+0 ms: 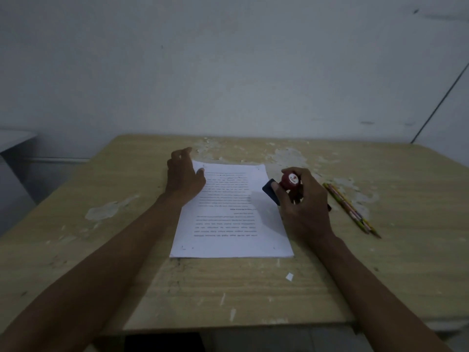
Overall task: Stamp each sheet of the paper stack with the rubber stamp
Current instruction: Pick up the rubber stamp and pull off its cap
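Left hand (184, 175) rests loosely open on the paper stack (232, 214), its light, limp sheets; right hand (302, 199) grips the rigid rubber stamp (289, 182) by its red knob, beside the stack.

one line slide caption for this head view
Right hand grips red rubber stamp beside paper stack; left hand rests at its corner.

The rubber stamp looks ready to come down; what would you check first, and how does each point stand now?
1. Rubber stamp gripped by right hand: ok.
2. Paper stack lying flat on table: ok.
3. Left hand resting at the stack's far left corner: ok.
4. Stamp over the sheet: ok, at its right edge.
5. Stamp face inked: cannot tell.
6. Pencils apart from the paper: ok.
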